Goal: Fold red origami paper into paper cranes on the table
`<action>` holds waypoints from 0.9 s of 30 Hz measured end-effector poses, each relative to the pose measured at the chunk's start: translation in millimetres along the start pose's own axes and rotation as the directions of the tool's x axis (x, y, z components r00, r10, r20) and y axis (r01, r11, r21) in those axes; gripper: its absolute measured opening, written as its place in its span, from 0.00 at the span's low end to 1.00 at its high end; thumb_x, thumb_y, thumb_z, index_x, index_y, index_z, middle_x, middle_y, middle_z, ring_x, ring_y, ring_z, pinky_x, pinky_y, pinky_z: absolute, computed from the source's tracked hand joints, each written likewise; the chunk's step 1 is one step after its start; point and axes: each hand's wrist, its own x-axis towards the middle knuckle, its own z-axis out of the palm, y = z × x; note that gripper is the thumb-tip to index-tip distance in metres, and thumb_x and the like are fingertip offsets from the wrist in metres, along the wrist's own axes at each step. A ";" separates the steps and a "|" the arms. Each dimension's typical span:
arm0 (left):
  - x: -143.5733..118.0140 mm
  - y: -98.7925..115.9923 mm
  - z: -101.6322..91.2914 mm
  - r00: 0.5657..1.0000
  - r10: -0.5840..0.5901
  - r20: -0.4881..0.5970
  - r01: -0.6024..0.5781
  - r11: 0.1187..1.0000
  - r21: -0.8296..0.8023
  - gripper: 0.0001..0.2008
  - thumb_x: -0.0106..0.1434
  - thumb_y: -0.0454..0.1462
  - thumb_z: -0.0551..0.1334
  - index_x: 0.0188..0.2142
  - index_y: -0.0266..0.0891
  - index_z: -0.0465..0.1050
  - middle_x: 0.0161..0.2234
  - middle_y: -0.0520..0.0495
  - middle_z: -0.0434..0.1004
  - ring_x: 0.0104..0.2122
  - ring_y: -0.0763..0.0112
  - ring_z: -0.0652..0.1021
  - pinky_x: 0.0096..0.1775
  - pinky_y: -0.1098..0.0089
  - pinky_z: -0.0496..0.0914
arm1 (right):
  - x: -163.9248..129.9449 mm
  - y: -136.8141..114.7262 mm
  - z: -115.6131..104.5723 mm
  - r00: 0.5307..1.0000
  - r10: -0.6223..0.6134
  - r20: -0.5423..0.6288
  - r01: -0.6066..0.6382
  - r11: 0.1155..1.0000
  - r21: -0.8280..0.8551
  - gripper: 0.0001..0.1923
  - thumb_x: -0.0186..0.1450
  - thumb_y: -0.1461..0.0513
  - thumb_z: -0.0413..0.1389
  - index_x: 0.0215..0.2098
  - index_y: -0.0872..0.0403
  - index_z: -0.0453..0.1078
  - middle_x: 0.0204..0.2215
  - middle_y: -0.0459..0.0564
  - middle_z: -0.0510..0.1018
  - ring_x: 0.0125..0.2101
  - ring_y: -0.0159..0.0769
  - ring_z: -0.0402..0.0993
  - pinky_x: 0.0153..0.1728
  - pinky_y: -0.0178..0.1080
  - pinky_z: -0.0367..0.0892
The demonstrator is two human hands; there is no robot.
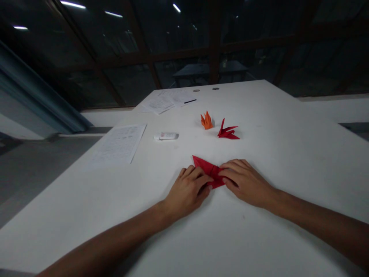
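left hand (188, 188): palm down on the table, fingers bent, tips pressing the near-left edge of the flat red folded paper (208, 169). Not closed round it, just pinning it.
right hand (245, 180): also flat and palm down, fingers together, tips on the right end of the same paper. Thumb hidden under the hand, so can't tell whether it pinches the edge or only presses.
red folded paper: lies flat on the white tabletop (259, 238), between the two hands, near the person's edge of the table. One pointed corner sticks out to the upper left, clear of the fingers.
beyond the hands: small red folded paper figure (227, 131) and small orange folded paper figure (206, 120), standing just beside each other, well apart from the piece being worked.
left of those: white tube-shaped item with red print (166, 135), lying on its side. Label too small to read.
further out: printed white sheet (119, 144) on the left, loose stack of printed sheets (167, 102) at the far end, thin dark pen (190, 101) lying on them.
risk 1: my read, fingertips sit close together at the middle; uneven pressure could let the layers slip and set the crease off-line.
risk 2: smooth tabletop, so the whole piece could skate sideways if one hand lifts.
risk 3: room is dim, so edge alignment is hard to check by eye.
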 end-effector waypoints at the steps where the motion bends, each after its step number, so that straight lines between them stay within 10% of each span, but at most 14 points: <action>1: 0.1 -0.5 0.0 1.000 0.003 0.002 -0.003 1.000 -0.001 0.10 0.73 0.38 0.57 0.49 0.47 0.76 0.44 0.47 0.76 0.44 0.59 0.71 0.45 0.58 0.63 | 0.3 -0.7 -0.4 1.000 0.006 0.002 -0.006 1.000 0.003 0.11 0.70 0.65 0.56 0.48 0.50 0.75 0.48 0.51 0.80 0.50 0.46 0.72 0.53 0.52 0.66; 10: 0.5 -3.1 4.4 1.000 -0.006 -0.021 0.006 1.000 -0.010 0.14 0.70 0.35 0.59 0.55 0.44 0.70 0.49 0.44 0.76 0.47 0.57 0.71 0.48 0.56 0.65 | 1.3 0.8 0.5 0.989 0.144 -0.013 -0.143 0.987 0.074 0.20 0.69 0.60 0.58 0.58 0.51 0.68 0.53 0.55 0.78 0.54 0.50 0.69 0.55 0.55 0.62; 18: -1.6 -7.8 12.0 0.989 -0.090 -0.119 0.066 0.980 -0.187 0.29 0.64 0.35 0.69 0.61 0.46 0.60 0.56 0.43 0.67 0.51 0.58 0.73 0.54 0.53 0.71 | 5.8 -0.8 -5.7 0.960 0.280 0.013 -0.268 0.904 0.332 0.04 0.65 0.64 0.61 0.37 0.50 0.70 0.38 0.45 0.79 0.39 0.40 0.73 0.49 0.49 0.62; 27: 2.1 -9.4 8.7 0.974 -0.216 -0.073 0.082 0.630 -0.772 0.49 0.60 0.31 0.69 0.70 0.56 0.41 0.65 0.36 0.55 0.38 0.72 0.79 0.39 0.65 0.79 | 0.3 -7.9 -5.3 0.952 0.307 0.016 -0.198 0.575 0.794 0.07 0.67 0.60 0.60 0.41 0.49 0.67 0.46 0.51 0.73 0.46 0.41 0.73 0.47 0.43 0.69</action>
